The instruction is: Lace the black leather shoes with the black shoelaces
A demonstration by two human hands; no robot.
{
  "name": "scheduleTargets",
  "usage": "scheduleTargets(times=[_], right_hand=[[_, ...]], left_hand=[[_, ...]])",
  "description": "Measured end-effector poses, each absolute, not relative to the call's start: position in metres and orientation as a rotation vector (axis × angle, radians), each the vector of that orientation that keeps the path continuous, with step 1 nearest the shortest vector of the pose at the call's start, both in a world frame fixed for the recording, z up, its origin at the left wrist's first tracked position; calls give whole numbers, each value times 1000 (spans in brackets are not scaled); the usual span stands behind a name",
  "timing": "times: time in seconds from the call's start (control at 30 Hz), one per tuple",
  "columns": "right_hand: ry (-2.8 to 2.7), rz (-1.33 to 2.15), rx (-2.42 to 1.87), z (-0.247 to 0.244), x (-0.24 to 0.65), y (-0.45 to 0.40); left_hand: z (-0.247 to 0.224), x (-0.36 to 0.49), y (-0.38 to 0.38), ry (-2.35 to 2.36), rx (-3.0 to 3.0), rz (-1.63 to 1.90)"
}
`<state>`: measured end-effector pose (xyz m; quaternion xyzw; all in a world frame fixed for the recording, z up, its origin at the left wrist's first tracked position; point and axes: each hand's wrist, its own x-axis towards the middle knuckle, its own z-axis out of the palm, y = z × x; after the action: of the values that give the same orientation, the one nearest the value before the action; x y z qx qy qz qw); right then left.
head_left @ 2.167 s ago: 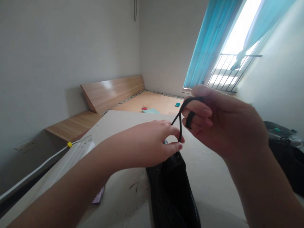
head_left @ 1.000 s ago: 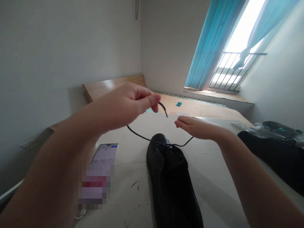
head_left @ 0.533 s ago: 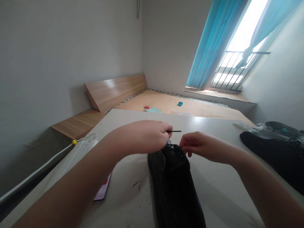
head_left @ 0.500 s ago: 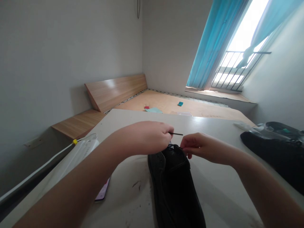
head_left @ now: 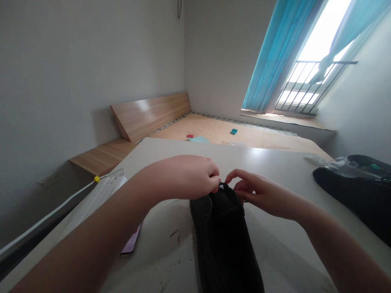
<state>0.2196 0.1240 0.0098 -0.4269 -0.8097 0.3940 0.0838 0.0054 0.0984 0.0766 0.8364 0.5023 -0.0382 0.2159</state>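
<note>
A black shoe (head_left: 227, 244) lies on the white table with its toe pointing away from me and its opening towards me. My left hand (head_left: 195, 177) is closed at the far end of the opening, its thumb and finger pinched on a black shoelace (head_left: 222, 184) by the tongue (head_left: 224, 199). Across from it, my right hand (head_left: 249, 187) has its index finger arched apart from the thumb, reaching towards the lace. Its lower fingers are at the shoe's right edge, and their tips are partly hidden.
Another black shoe (head_left: 351, 195) with clear plastic lies at the table's right. On the left are a white power strip (head_left: 105, 191) with a cable and a phone (head_left: 131, 243), partly under my left forearm. Beyond the white table (head_left: 171, 148) stands a bed (head_left: 214, 126).
The dark lace end that stuck out from my left fingers no longer shows there. My left fingers have lowered slightly to the tongue. My right index finger has lifted away from the thumb.
</note>
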Motion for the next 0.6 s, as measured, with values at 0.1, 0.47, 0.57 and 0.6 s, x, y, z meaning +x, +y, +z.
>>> scheduleTargets(times=[0.1,0.47,0.57,0.6], right_hand=[[-2420,1172,-1239,9,219,123],[-2569,665,-1585,33,204,99],[-2641,400,-1650,34,194,90],[-2672,321,-1654,33,190,88]], left_hand=[[76,0,100,1400,2323,-130],[78,-7,99,1538,2215,-268],[78,-6,99,1564,2211,-320],[78,-6,99,1564,2220,-336]])
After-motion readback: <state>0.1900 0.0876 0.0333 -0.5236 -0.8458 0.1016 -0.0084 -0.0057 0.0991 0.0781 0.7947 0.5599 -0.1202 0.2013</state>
